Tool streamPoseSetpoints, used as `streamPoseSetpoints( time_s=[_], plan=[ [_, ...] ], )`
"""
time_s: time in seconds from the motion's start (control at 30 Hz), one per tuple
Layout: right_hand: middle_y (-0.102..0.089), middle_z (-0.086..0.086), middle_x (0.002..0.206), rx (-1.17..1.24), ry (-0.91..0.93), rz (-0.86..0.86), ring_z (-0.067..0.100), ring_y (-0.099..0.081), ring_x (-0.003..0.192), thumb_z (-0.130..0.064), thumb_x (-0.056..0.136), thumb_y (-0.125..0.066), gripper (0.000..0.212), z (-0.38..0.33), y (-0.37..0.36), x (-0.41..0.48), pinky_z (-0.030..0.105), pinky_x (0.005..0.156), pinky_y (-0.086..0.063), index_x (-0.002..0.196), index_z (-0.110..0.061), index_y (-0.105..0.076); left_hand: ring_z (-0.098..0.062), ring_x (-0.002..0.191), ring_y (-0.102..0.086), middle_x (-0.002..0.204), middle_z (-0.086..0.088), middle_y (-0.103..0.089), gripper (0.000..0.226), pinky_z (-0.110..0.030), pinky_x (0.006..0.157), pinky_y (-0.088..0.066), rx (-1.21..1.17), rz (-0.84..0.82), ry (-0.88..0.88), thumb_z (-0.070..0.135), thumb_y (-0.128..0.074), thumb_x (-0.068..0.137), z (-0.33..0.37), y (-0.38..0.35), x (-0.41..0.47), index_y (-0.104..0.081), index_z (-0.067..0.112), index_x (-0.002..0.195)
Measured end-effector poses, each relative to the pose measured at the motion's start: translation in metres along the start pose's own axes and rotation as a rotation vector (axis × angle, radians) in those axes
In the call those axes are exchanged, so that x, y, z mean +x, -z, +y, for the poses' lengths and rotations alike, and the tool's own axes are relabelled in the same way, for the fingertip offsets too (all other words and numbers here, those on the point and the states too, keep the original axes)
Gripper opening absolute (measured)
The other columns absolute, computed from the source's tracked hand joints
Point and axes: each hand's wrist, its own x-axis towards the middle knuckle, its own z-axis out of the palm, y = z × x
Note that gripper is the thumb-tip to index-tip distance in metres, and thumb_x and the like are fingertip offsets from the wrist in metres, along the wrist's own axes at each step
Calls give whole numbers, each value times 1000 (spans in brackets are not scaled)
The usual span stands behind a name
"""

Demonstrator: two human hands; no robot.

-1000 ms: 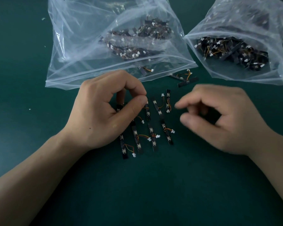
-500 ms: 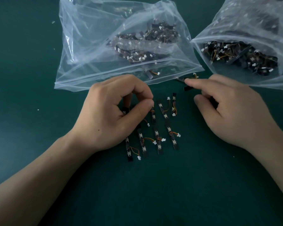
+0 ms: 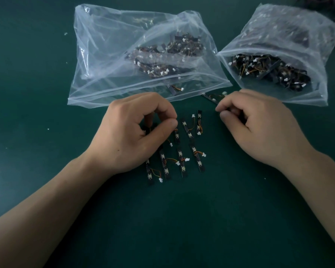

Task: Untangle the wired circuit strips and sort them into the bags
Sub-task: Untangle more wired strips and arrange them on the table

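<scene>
Two hands at a row of loose circuit strips, two bags beyond them on the green bench (image 3: 182, 229).

At 11 o'clock the left bag (image 3: 104, 55) lies flat and clear, a tangle of strips inside. Below it, at 9 o'clock from the row, the left hand (image 3: 135, 132) is curled narrow, thumb tip against forefinger over the row's left end; whether it pinches anything I cannot tell. In the middle the row of strips (image 3: 182, 161) lies roughly parallel, each strip with orange wires and a white plug. At 2 o'clock from the row the right hand (image 3: 259, 128) pinches the near end of a stray strip (image 3: 211, 96) in front of the gap between the bags. At 1 o'clock the right bag (image 3: 298, 35) holds a denser pile.
</scene>
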Motion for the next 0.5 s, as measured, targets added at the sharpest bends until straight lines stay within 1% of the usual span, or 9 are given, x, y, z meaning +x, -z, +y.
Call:
streamPoseSetpoints(
  time_s=[0.07,0.13,0.23,0.33,0.43,0.5],
  plan=[
    [-55,-25,87,5,4,8,-5,-54,77,-29,97,-60,9,1,0,1,25,62,-40,101,-33,-67,-17,73,-60,85,19,-65,4,-13,69,-43,-1,-8,-5,14,-75,93,-1,1,0,-72,14,92],
    [-56,-25,85,24,14,17,-3,-55,75,-28,98,-61,7,3,-1,1,25,60,-40,100,-33,-66,-15,73,-60,84,18,-65,3,-14,68,-43,2,-16,-7,16,-74,93,-2,2,0,-72,15,92],
    [-59,-19,89,101,39,52,5,-57,74,-28,97,-65,8,5,0,0,32,61,-47,102,-29,-71,-14,72,-60,84,20,-64,3,-14,68,-43,-4,-24,-7,16,-75,93,-1,4,0,-72,15,92],
    [-58,-12,97,117,64,71,10,-57,83,-27,94,-70,11,7,0,-1,35,67,-51,102,-27,-78,-12,73,-60,83,25,-61,3,-10,70,-41,1,-10,13,15,-75,92,0,4,-1,-72,15,92],
    [-61,-13,98,137,90,55,10,-60,78,-27,95,-70,12,7,1,-2,39,67,-53,103,-26,-79,-10,74,-60,82,27,-60,3,-10,70,-41,9,-5,23,17,-75,92,1,4,-2,-72,17,92],
    [-63,-14,98,146,134,56,10,-62,78,-25,96,-69,11,8,1,-3,40,68,-54,103,-24,-78,-10,74,-61,82,26,-61,3,-10,69,-41,12,-3,21,19,-74,92,1,4,-2,-72,19,92]
  ],
)
